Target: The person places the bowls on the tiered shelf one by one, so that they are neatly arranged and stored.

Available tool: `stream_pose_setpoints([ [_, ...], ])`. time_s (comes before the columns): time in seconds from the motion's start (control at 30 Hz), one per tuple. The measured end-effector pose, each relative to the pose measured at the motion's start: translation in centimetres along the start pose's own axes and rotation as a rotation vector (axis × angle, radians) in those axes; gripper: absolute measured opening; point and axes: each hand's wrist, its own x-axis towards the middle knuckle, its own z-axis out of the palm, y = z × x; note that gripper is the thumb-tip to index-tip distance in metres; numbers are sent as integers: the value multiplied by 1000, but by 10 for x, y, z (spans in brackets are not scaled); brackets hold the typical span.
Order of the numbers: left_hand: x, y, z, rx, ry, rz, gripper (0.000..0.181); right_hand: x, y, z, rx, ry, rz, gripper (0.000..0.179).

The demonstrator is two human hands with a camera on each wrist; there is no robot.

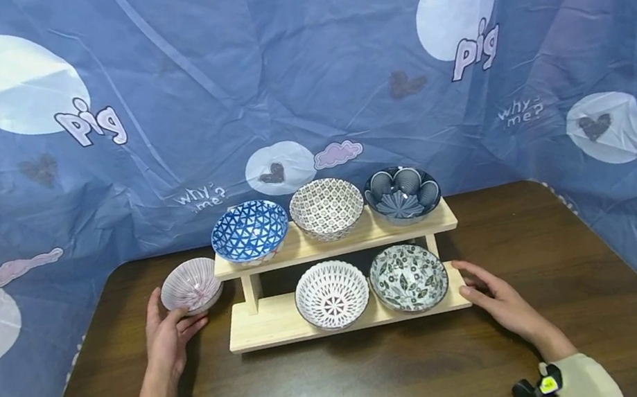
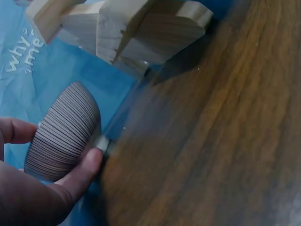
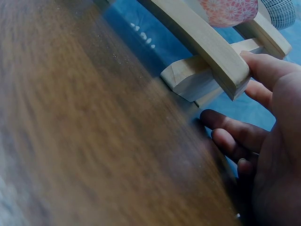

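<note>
My left hand [image 1: 165, 347] holds a small bowl [image 1: 190, 286] with thin purple-grey stripes, just left of the wooden stand. Thumb and fingers grip its side in the left wrist view, where the striped outside of the bowl [image 2: 66, 134] faces the camera. On the other side, my right hand [image 1: 510, 307] touches the right end of the stand's lower shelf [image 1: 272, 322] with thumb and forefinger spread. In the right wrist view its other fingers [image 3: 235, 134] hang loosely bent below the shelf end.
The upper shelf [image 1: 301, 247] carries a blue triangle-patterned bowl [image 1: 249, 231], a grey-patterned bowl [image 1: 326, 205] and a dark blue bowl [image 1: 402, 195]. Below sit a white bowl [image 1: 332, 294] and a green leaf-patterned bowl [image 1: 409, 278]. A blue printed cloth [image 1: 331, 49] rises behind the brown table [image 1: 350, 390].
</note>
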Motion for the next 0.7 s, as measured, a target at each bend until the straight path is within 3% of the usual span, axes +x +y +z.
stream_pose_setpoints([
  [0.7, 9, -6, -6, -128, -25, 11, 80, 1, 0, 0, -5, -2, 14, 51],
])
